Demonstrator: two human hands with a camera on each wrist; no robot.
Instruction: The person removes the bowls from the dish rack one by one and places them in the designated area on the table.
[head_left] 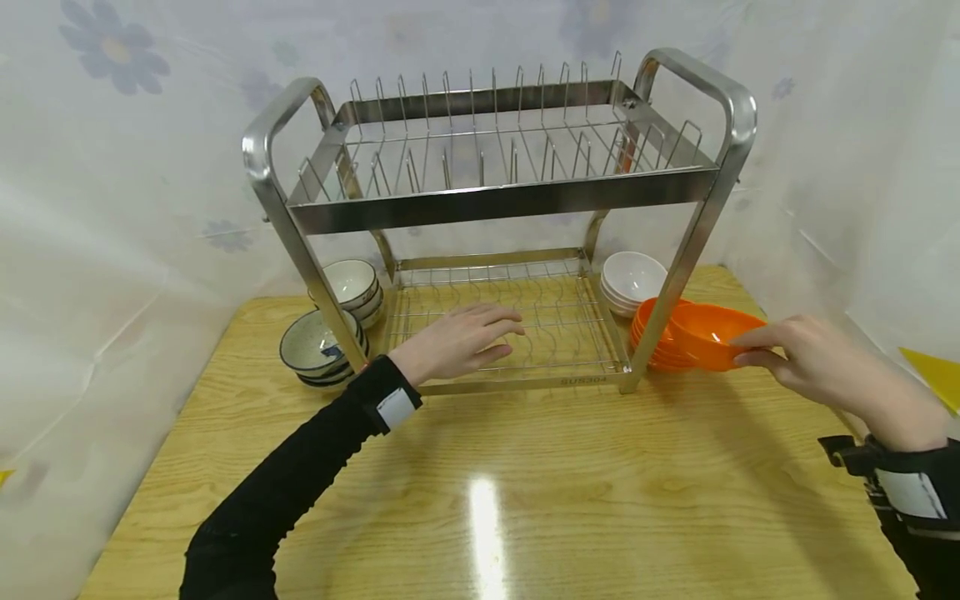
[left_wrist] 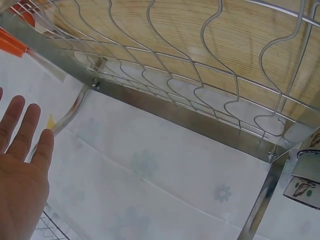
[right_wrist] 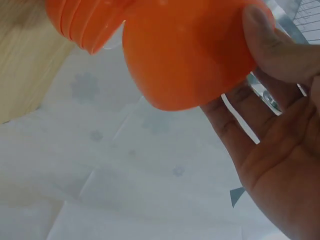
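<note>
My right hand [head_left: 840, 371] pinches the rim of an orange bowl [head_left: 712, 333], thumb on one side and fingers on the other, as the right wrist view also shows. That bowl overlaps a stack of orange bowls [head_left: 654, 321] beside the rack's right front leg in the head view. Over the lower shelf of a metal dish rack [head_left: 510, 202], my left hand [head_left: 468, 337] hovers palm down, fingers loosely extended and holding nothing. In the left wrist view, the left hand's fingers [left_wrist: 25, 130] spread near the wire shelf.
White bowls [head_left: 632, 279] are stacked behind the orange ones. Patterned bowls stand in two stacks left of the rack, a front one [head_left: 318, 346] and a rear one [head_left: 356, 287]. The rack's upper tier [head_left: 495, 142] has upright wire dividers. Floral sheeting [head_left: 112, 167] hangs around the wooden table [head_left: 375, 517].
</note>
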